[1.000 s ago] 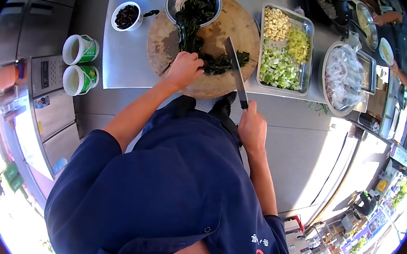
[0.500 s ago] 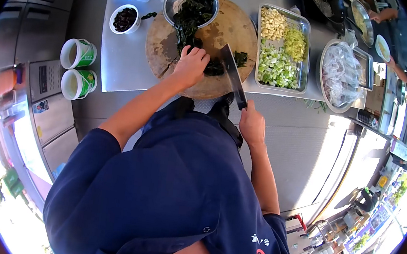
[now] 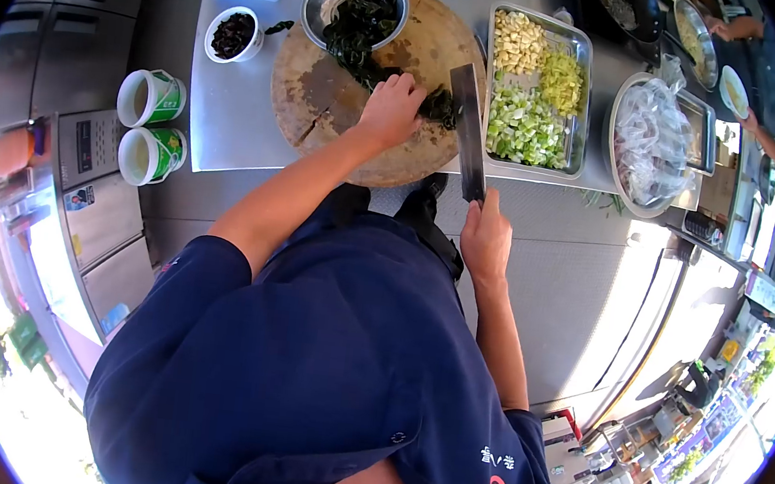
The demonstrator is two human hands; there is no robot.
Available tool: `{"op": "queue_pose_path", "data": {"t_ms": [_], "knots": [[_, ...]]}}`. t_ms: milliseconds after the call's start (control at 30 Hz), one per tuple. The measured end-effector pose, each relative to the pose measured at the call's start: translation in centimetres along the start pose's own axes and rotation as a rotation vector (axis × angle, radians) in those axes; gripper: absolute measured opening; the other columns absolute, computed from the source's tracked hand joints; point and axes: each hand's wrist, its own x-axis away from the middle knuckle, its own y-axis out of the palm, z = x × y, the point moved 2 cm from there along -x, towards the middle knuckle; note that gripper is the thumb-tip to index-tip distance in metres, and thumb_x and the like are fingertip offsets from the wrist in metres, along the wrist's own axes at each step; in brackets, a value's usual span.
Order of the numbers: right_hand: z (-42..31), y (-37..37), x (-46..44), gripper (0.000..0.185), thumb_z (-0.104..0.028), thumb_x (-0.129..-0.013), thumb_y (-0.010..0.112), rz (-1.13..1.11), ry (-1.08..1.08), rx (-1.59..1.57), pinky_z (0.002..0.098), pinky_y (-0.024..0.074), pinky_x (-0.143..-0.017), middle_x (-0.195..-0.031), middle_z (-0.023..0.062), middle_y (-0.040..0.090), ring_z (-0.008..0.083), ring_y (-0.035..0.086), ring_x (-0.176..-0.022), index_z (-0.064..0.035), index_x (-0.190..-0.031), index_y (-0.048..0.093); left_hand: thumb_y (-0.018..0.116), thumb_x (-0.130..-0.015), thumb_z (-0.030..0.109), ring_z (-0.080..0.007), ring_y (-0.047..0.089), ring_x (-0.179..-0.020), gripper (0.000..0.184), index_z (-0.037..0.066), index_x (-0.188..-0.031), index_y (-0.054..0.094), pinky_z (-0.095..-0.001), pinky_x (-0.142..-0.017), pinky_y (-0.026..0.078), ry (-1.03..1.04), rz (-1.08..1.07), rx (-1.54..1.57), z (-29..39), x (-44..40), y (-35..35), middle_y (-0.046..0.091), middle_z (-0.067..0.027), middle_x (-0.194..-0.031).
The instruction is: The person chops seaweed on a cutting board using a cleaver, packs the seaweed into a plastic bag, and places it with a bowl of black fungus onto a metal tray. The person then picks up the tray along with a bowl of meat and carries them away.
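A right hand (image 3: 487,238) is closed firmly around the handle of a broad knife (image 3: 471,128), just off the near-right edge of the round chopping board (image 3: 428,38), as I follow from afar through the head camera. The left hand (image 3: 395,110) sits near the middle of the board, fingers bent down over the dark greens (image 3: 438,108); their tips are hidden, so I cannot tell whether they pinch the leaves or merely press them.

The greens trail from a steel bowl (image 3: 311,15) at the board's far-left edge, pass by that hand and end at the blade, toward the board's right side. Whether the cutting edge meets wood or hangs above it, I cannot make out.

My chief worry is the fingers: only a short run of leaf parts them from the steel, and a stroke straying toward the board's middle, or a slick strand sliding under the hand, could bring a cut. A hard tug on the greens could drag or tip the bowl. Right of the board, near the blade, a metal tray (image 3: 532,170) holds chopped food (image 3: 524,132); a wide swing could knock its rim or flick scraps in.
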Motion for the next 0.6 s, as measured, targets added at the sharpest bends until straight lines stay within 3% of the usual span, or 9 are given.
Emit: {"op": "queue_pose_path", "data": {"t_ms": [67,100,167,267,433,600], "knots": [[-0.4,-0.1,-0.4,0.021,-0.008,-0.096,0.057,-0.004,0.012,0.037,0.0589,0.0477,-0.060,-0.072,0.0260,0.064,0.0484,0.063,-0.069,-0.0029,-0.115,0.051,0.079,-0.078,0.024,-0.0341,0.047,-0.132,0.059,0.004,-0.129,0.058,-0.0485,-0.108,0.039,0.035,-0.021,-0.047,-0.6,0.8,-0.8,0.052,-0.0151,-0.134],[-1.2,-0.6,-0.4,0.020,-0.008,-0.096,0.057,-0.008,0.013,0.050,0.0583,0.0479,-0.059,-0.072,0.0256,0.064,0.0481,0.063,-0.068,-0.0030,-0.114,0.052,0.079,-0.078,0.024,-0.0341,0.047,-0.132,0.059,0.004,-0.129,0.058,-0.0485,-0.108,0.039,0.037,-0.028,-0.047,-0.9,1.3,-1.2,0.052,-0.0151,-0.134],[-1.9,-0.5,-0.4,0.019,-0.008,-0.095,0.057,-0.013,0.013,0.064,0.0576,0.0481,-0.058,-0.072,0.0251,0.064,0.0478,0.063,-0.068,-0.0032,-0.113,0.052,0.081,-0.077,0.030,-0.0342,0.037,-0.143,0.078,0.003,-0.143,0.049,-0.0494,-0.117,0.030,0.102,0.017,-0.139,-1.6,1.9,-2.0,0.047,-0.0153,-0.144],[-2.2,0.7,-0.6,0.018,-0.008,-0.095,0.056,0.001,-0.044,0.048,0.0571,0.0491,-0.058,-0.071,0.0242,0.065,0.0477,0.063,-0.065,-0.0023,-0.111,0.051,0.083,-0.078,0.033,-0.0336,0.032,-0.147,0.085,0.001,-0.146,0.044,-0.0500,-0.121,0.026,0.083,-0.024,-0.258,-2.7,2.3,-2.8,0.045,-0.0156,-0.149],[-0.9,3.4,-1.0,0.018,-0.010,-0.096,0.052,-0.181,0.056,0.259,0.0576,0.0519,-0.062,-0.074,0.0255,0.067,0.0470,0.066,-0.070,0.0002,-0.111,0.050,0.083,-0.079,0.034,-0.0316,0.041,-0.140,0.076,0.004,-0.140,0.051,-0.0508,-0.122,0.025,0.086,-0.129,-0.274,-3.8,2.2,-4.1,0.050,-0.0141,-0.141],[-3.9,0.1,-1.8,0.019,-0.008,-0.094,0.052,-0.196,0.085,0.256,0.0579,0.0516,-0.062,-0.075,0.0261,0.067,0.0476,0.067,-0.072,-0.0001,-0.112,0.049,0.082,-0.080,0.032,-0.0297,0.051,-0.127,0.058,0.006,-0.127,0.059,-0.0496,-0.121,0.027,0.059,-0.237,-0.275,-4.3,2.7,-4.2,0.056,-0.0118,-0.126]]}}
